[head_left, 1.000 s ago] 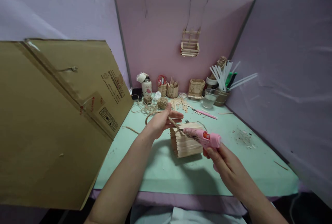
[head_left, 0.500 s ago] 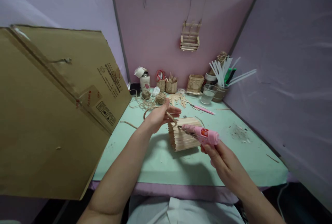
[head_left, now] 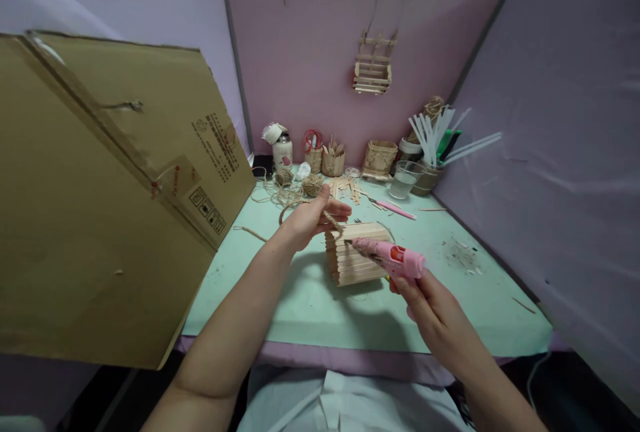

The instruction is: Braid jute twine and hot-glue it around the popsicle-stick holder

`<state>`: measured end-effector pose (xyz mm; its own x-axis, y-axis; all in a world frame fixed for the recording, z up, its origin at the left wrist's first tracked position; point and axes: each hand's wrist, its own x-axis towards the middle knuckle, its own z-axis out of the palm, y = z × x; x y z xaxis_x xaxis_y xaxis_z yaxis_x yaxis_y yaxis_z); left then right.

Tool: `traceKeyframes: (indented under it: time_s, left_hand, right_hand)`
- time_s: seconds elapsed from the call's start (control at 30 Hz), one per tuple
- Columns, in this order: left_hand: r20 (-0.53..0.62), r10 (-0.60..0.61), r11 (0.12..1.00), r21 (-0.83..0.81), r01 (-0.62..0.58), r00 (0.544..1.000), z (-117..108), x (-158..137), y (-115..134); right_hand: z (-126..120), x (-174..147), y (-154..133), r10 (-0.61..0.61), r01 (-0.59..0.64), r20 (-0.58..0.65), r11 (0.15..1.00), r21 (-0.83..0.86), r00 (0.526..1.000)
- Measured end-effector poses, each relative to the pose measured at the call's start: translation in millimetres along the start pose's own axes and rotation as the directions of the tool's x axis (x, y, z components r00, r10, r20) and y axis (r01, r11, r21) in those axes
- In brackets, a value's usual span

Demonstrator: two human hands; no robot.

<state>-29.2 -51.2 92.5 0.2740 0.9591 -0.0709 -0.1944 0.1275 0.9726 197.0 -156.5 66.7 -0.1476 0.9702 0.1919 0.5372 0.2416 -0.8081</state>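
My right hand is wrapped round a pink hot glue gun, its nozzle pointing left at the top of a box made of wooden craft sticks. The box lies on the table with its rows of sticks facing up and toward me. At its left upper corner is my left hand, thumb raised and fingers stretched to the right. A braided jute rope runs from the crook of that hand down to the box, close to the nozzle. Its other part loops behind my wrist. The left fingertips partly hide behind the rope and box edge.
A big cardboard sheet leans in from the left. Along the back stand a bottle, stick-filled holders, a glass of water and a pot of white glue sticks. Twine balls, loose sticks and a pink-handled tool lie nearer.
The view has shifted slightly, so the scene sits a little higher and further right. Both hands, the glue gun and the box keep nearly the same positions relative to each other.
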Motion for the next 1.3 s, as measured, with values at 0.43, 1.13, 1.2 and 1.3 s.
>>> traceKeyframes:
  time_s: [0.43, 1.13, 1.2, 1.3]
  left_hand:
    - [-0.001, 0.004, 1.0, -0.004, -0.004, 1.0, -1, 2, -2]
    - [-0.006, 0.012, 1.0, 0.007, -0.012, 1.0, -2, 3, -3]
    - [-0.005, 0.013, 1.0, 0.009, -0.013, 1.0, -3, 4, -3]
    - [-0.004, 0.013, 1.0, 0.007, -0.013, 1.0, -3, 4, -3]
  right_hand:
    - [-1, -5, -4, -0.039, 0.039, -0.011, 0.999, -0.024, 0.999]
    - [0, -10, 2, -0.155, 0.155, -0.007, 0.987, -0.05, 0.988]
    - [0, -11, 3, -0.167, 0.166, -0.011, 0.984, -0.065, 0.986]
    - [-1, -12, 3, -0.181, 0.179, -0.011, 0.981, -0.08, 0.983]
